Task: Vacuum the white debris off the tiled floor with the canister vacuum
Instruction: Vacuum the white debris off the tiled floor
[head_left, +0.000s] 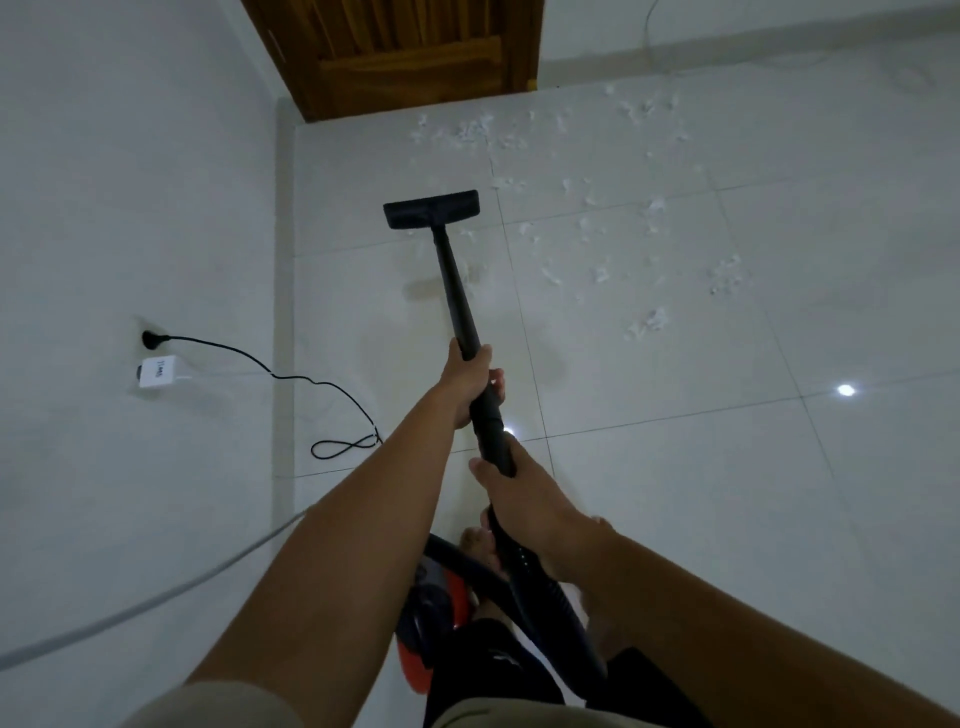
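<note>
1. The white debris (613, 208) lies scattered on the tiled floor (675, 467), well ahead of both hands, mostly to the right of the floor head (431, 209) and up toward the wooden door (415, 52). A few scraps lie just beside the wand (457, 291).
2. The floor head is set flat on the tile at the left edge of the debris patch, straight out from the upper grip.
3. The wand is clasped by the left hand (470, 384), fingers wrapped tight around it. The right hand (524, 499) is wrapped around the handle lower down, nearer the body. Both grips are closed on the tube.
4. The canister vacuum (441, 608), red and black, sits below the lower grip, by the person's feet.
5. Judgement: the head should be kept flat and swept rightward in overlapping passes, slowly, so light scraps are not blown off.
6. The black cord (311, 384) runs left of the grips to a wall socket (150, 338); snag risk if the canister is dragged.
7. The white adapter (158, 371) below the socket carries a printed label, too small to be read. No brand is legible elsewhere.
</note>
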